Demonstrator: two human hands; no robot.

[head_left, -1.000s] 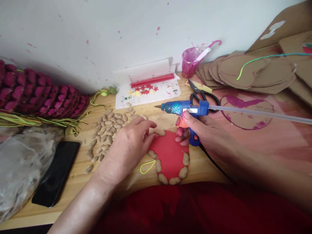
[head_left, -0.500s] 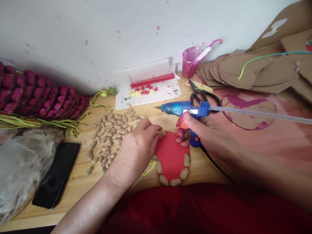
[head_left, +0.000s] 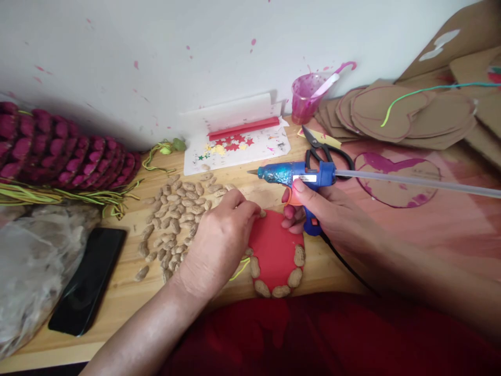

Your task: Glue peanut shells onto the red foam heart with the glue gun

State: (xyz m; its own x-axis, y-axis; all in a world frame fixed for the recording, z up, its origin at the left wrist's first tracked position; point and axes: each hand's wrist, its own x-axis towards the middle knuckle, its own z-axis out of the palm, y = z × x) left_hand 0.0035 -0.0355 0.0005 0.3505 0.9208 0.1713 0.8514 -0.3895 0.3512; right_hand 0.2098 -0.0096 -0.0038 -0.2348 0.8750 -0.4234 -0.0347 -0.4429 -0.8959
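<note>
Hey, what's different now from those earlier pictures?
The left hand has moved right, to the top peanut on the red card, and hides more of that peanut and the yellow loop. Whether it grips the peanut is hidden. The right hand still holds the glue gun; the loose peanuts look unmoved.

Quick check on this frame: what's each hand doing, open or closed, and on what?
Left hand: closed, fingertips on a peanut at the red piece's far edge.
Right hand: closed around the glue gun.
</note>
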